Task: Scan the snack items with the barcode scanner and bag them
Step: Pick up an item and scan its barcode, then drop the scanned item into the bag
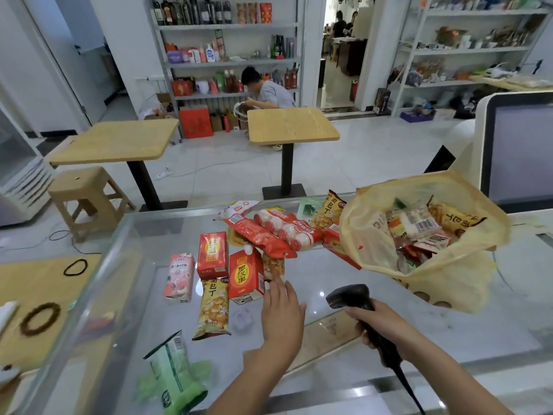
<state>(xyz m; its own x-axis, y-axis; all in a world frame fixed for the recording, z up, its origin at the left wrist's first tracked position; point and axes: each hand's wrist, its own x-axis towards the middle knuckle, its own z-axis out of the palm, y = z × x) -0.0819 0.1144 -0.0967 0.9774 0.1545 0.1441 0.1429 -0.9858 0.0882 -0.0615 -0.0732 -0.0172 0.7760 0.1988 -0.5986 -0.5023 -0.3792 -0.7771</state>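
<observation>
Several snack packets lie on the glass counter (pixel 329 295). My left hand (pixel 281 313) hovers with straight fingers, its fingertips at a small yellow snack packet (pixel 273 266) beside a red carton (pixel 246 278). My right hand (pixel 377 327) grips the black barcode scanner (pixel 348 295), its head pointing left. A yellow plastic bag (pixel 431 253) stands open at the right with several packets inside. Further left lie another red carton (pixel 213 254), a pink carton (pixel 179 278), a yellow bread-snack packet (pixel 213 310) and a green packet (pixel 173 375).
A pile of red and white packets (pixel 278 232) lies behind the cartons. A monitor (pixel 520 151) stands at the right edge. Hair ties (pixel 40 319) lie on a wooden surface at the left. Two tables, a stool and a crouching person (pixel 266 89) are beyond the counter.
</observation>
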